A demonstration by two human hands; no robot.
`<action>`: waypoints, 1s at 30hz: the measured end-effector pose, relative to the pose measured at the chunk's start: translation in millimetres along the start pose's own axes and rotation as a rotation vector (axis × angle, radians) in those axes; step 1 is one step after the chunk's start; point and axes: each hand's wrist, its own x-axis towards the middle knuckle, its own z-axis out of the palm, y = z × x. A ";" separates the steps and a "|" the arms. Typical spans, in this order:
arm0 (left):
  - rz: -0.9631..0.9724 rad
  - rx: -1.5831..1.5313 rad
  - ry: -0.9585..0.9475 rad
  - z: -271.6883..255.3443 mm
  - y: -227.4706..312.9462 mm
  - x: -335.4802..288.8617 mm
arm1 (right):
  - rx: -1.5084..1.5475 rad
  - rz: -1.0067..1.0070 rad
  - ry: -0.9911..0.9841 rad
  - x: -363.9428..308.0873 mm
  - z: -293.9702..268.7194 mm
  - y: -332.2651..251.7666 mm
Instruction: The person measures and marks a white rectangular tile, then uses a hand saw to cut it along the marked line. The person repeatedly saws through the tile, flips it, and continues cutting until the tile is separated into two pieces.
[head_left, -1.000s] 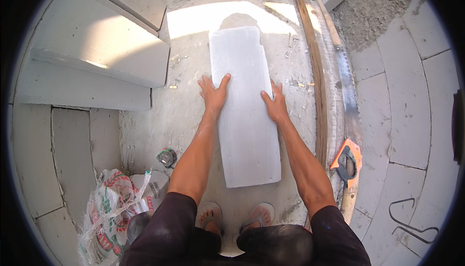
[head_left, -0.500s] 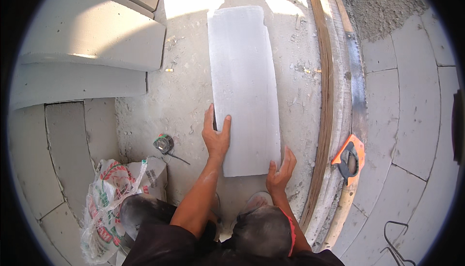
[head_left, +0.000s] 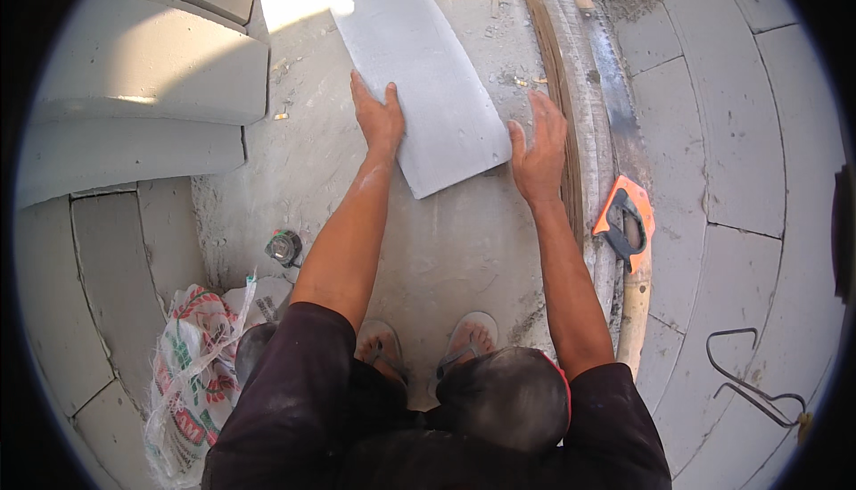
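A long pale grey aerated concrete block (head_left: 423, 80) lies askew on the dusty floor in front of me, its far end slanting left. My left hand (head_left: 380, 120) grips its left edge, thumb over the top face and fingers along the side. At the near right corner is my right hand (head_left: 539, 149), fingers spread and raised, the thumb beside the corner; whether it touches is hard to tell. The block's underside is hidden.
Large blocks (head_left: 178, 62) are stacked at the left. A tape measure (head_left: 283, 247) lies near a printed woven sack (head_left: 201, 374). On the right are a wooden plank (head_left: 555, 62), an orange-handled handsaw (head_left: 629, 214) and a bent metal rod (head_left: 758, 392).
The block has moved away from me and turned, its near end swinging right. Both hands have reached farther forward with it. The view has shifted too.
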 end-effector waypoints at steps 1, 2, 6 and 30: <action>0.034 0.036 0.052 -3.5 -8.3 -2.5 | -0.028 0.000 0.067 8.9 -33.5 -4.3; 0.065 0.104 -0.003 -3.6 -3.0 -21.5 | -0.076 0.011 0.132 0.9 -72.5 0.7; 0.191 0.328 -0.194 -2.8 22.3 -103.0 | -0.381 0.180 0.062 -108.1 -188.1 46.6; 0.150 0.611 -0.096 16.6 40.0 -39.2 | 0.639 0.575 -0.110 -23.8 -77.7 -81.6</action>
